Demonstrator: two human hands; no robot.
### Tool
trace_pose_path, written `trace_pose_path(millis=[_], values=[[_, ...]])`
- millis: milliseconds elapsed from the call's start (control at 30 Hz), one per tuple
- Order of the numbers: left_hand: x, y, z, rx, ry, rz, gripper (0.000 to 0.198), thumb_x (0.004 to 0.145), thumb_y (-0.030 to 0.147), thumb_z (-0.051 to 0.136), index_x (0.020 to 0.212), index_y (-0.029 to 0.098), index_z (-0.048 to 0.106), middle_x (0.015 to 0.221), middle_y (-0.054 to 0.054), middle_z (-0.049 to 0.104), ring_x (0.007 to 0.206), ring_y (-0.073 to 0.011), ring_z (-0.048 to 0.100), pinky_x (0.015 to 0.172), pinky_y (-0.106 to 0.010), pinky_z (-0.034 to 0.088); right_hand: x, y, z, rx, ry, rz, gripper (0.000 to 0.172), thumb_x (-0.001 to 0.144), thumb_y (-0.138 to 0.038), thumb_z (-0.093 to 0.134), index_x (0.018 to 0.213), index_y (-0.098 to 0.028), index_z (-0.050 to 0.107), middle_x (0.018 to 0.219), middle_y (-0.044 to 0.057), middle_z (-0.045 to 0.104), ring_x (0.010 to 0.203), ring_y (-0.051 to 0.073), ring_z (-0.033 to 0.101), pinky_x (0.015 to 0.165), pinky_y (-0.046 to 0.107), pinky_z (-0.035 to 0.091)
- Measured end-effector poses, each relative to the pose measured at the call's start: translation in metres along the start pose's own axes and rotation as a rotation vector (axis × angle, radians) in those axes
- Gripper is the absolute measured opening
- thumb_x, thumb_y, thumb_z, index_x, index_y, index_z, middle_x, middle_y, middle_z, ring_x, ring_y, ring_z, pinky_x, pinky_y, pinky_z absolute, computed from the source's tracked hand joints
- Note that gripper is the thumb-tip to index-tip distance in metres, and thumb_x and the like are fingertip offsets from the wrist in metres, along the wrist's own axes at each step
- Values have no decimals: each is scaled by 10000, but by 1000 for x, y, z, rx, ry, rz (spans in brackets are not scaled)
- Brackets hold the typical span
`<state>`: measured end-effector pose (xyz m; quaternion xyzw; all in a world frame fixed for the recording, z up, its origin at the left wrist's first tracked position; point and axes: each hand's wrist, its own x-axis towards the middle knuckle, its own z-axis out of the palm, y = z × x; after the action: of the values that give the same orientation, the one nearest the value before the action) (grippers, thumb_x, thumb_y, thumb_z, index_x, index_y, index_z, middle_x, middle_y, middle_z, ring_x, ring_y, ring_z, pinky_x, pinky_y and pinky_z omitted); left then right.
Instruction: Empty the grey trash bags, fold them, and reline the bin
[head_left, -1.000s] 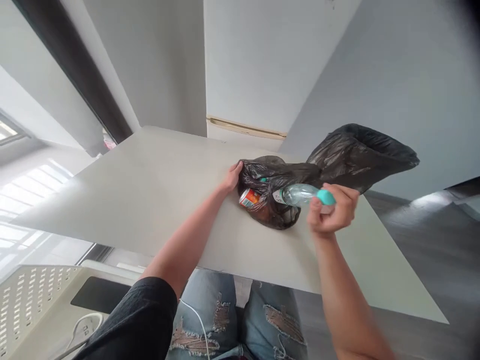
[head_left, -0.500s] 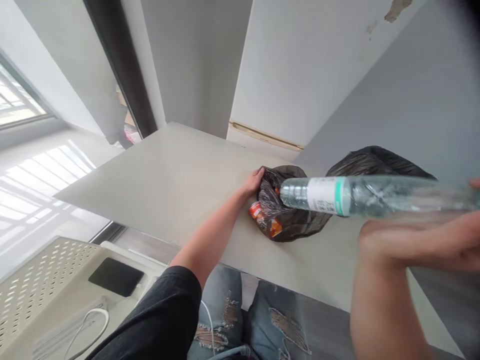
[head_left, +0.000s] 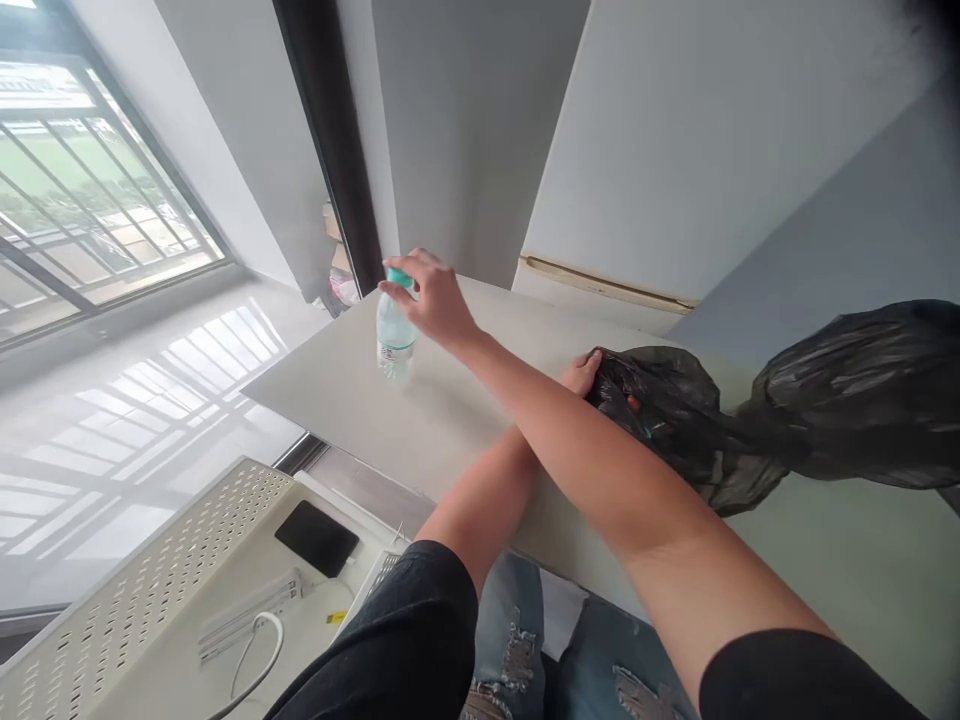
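Note:
A clear plastic bottle [head_left: 395,335] with a green cap stands upright toward the left end of the white table [head_left: 360,400]. The fingers of my right hand [head_left: 431,295] are closed on its cap, and my right arm crosses over my left. My left hand [head_left: 582,374] grips the edge of a black plastic bag [head_left: 667,400] lying on the table. A small bit of red shows among the bag's folds; its other contents are hidden. The bag stretches off to the right in a large puffed part.
At the lower left, a cream tray [head_left: 195,560] with a perforated side holds a black phone [head_left: 316,538], a white cable [head_left: 279,650] and clear plastic packaging [head_left: 251,612]. A white cabinet-like surface [head_left: 637,150] rises behind the table. A barred window [head_left: 97,200] is at the upper left.
My right hand has swung from the far right to the left, crossing my left arm, and a bottle is now upright on the table under it. The view has turned left; the orange can is out of sight.

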<state>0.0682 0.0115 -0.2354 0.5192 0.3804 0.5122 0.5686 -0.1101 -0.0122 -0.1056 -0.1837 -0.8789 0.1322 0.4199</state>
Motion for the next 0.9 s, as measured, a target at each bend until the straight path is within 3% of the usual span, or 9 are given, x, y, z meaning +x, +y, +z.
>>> trace_pose_path(millis=[167, 400, 600, 767, 900], values=[[15, -12, 9, 40, 100, -81, 413, 1063, 468, 423, 1028, 166, 702, 1207, -134, 771, 1243, -307, 652, 1138, -437, 483, -5, -14, 27, 111, -23, 49, 292, 1071, -355, 660, 1346, -257, 649, 1297, 75, 707, 1186, 233, 667, 1076, 427, 581], [19, -23, 8, -31, 91, -53, 421, 1045, 524, 472, 979, 162, 678, 1148, -145, 760, 1139, -300, 668, 1090, -453, 496, -27, -4, 43, 296, -10, 228, 690, 917, -304, 819, 1521, -322, 485, 1385, 50, 707, 1246, 264, 704, 1101, 455, 587], [21, -20, 9, -33, 97, -87, 372, 1068, 455, 478, 883, 169, 629, 1009, -103, 751, 1064, -266, 665, 1053, -403, 504, -57, 4, 55, 399, -34, 422, 596, 769, -305, 924, 1266, -253, 600, 1344, 46, 748, 1236, 254, 709, 1100, 421, 585], [18, -15, 9, -26, 126, -93, 356, 1071, 431, 490, 889, 166, 643, 1048, -101, 764, 1102, -262, 669, 1080, -395, 497, -63, 8, 65, 397, -98, 479, 525, 715, -273, 933, 1126, -257, 607, 1226, 14, 781, 1137, 236, 745, 1023, 378, 604], [17, -15, 8, -52, 126, -84, 386, 1064, 468, 500, 902, 159, 665, 1067, -110, 767, 1119, -276, 670, 1099, -415, 495, -65, 15, 78, 402, -129, 525, 531, 682, -264, 956, 1093, -253, 619, 1197, 13, 786, 1186, 237, 731, 1014, 353, 599]])
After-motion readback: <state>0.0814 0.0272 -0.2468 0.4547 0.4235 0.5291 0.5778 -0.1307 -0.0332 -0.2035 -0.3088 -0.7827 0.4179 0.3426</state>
